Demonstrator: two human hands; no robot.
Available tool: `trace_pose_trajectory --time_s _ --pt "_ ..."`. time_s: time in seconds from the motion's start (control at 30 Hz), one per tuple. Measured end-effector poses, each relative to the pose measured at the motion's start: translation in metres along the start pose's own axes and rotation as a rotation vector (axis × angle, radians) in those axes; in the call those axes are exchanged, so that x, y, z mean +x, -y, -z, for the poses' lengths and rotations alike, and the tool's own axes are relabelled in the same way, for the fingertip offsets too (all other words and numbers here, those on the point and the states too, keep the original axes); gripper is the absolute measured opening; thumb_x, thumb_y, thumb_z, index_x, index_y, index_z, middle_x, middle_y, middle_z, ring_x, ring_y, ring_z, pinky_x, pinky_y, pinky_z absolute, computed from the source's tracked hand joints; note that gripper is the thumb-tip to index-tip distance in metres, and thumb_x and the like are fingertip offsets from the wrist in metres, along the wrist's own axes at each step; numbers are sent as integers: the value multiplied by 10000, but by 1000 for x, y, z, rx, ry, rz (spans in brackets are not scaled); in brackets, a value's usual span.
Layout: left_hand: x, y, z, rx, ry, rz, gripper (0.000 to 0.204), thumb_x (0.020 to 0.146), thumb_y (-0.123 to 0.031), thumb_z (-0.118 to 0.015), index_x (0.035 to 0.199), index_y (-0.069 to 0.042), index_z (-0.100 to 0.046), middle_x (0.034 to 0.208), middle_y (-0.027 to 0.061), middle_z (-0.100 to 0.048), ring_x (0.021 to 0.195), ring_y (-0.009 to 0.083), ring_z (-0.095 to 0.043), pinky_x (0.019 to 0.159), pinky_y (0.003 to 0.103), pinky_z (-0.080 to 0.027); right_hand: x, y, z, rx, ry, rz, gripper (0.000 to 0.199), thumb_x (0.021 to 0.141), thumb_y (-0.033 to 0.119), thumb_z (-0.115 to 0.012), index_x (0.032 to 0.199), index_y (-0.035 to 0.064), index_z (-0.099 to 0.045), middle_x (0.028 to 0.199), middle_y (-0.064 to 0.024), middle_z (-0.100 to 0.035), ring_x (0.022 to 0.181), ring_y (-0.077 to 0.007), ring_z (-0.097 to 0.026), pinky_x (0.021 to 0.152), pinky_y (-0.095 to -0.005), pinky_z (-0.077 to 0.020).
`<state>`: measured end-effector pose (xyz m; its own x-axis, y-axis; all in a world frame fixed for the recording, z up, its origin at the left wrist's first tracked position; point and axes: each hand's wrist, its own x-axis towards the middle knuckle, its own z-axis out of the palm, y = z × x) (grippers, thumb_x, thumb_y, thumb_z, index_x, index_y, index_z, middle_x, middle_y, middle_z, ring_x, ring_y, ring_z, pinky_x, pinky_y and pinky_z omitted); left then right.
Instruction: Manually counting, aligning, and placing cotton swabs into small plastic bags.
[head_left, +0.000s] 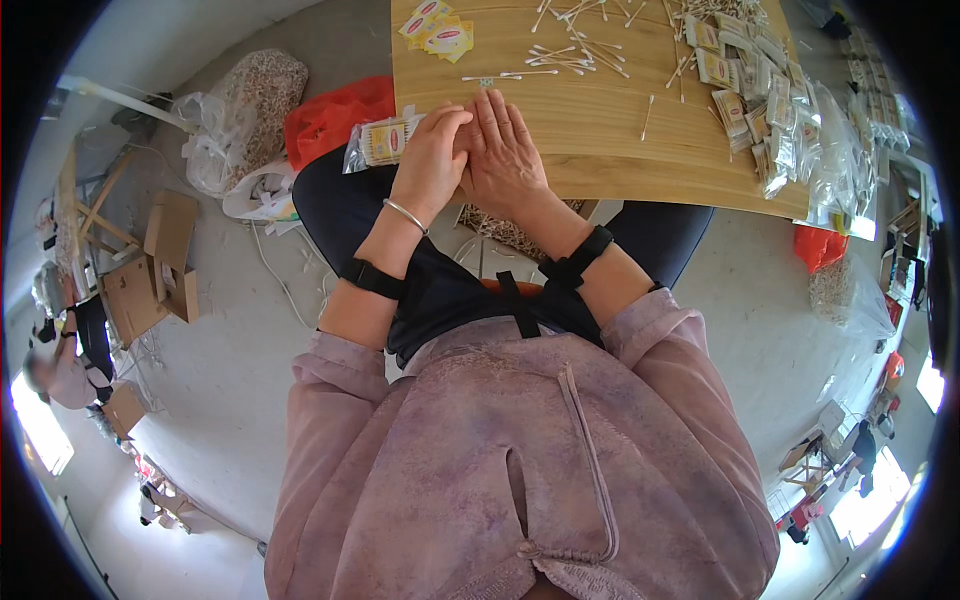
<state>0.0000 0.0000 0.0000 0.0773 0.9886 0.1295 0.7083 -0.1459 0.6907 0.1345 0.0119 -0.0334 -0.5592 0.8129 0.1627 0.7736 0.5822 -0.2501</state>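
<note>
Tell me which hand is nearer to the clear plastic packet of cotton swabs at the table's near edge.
Left. The left hand touches the clear plastic packet of cotton swabs and seems to hold its end; the right hand lies beside the left, farther from the packet.

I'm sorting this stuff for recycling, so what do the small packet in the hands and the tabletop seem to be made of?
The small packet, held at the left hand with the right hand pressed alongside, looks like thin clear plastic film: glossy, see-through, with sticks and a printed label showing inside. The tabletop looks like light wood or a wood-look laminate, matte, with visible grain lines; which one cannot be told.
</note>
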Motion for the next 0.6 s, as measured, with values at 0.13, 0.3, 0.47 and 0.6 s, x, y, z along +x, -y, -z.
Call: trace_pose_trajectory --time_s 0.13,0.3,0.47,0.6 --pt "0 -2 2 134 12 29 285 655 21 -671 924 -51 -608 991 114 -588 963 291 -548 850 359 -465 -1 1 0 74 -51 0 659 877 377 -403 1348 -79 -342 1450 -225 -284 1389 -326 -203 1140 -420 -120" --pt "-4 -3 5 281 29 3 106 684 -68 -680 786 -64 -652 897 47 -617 906 266 -553 802 359 -468 -2 1 4 71 -61 9 654 875 371 -412 1344 -80 -345 1448 -226 -287 1384 -323 -217 1139 -418 -126" --pt "-3 -1 2 255 -7 -16 32 697 -82 -669 720 -62 -658 810 54 -623 856 265 -569 772 356 -476 -1 1 7 56 -32 20 652 878 369 -411 1350 -76 -339 1451 -226 -282 1387 -321 -210 1140 -418 -121" --pt "-3 -1 -2 241 -34 -6 24 698 -71 -665 714 -58 -655 791 68 -621 825 273 -575 758 357 -481 -2 -1 5 32 -11 20 661 874 370 -414 1356 -74 -330 1455 -225 -275 1390 -321 -203 1141 -420 -119"
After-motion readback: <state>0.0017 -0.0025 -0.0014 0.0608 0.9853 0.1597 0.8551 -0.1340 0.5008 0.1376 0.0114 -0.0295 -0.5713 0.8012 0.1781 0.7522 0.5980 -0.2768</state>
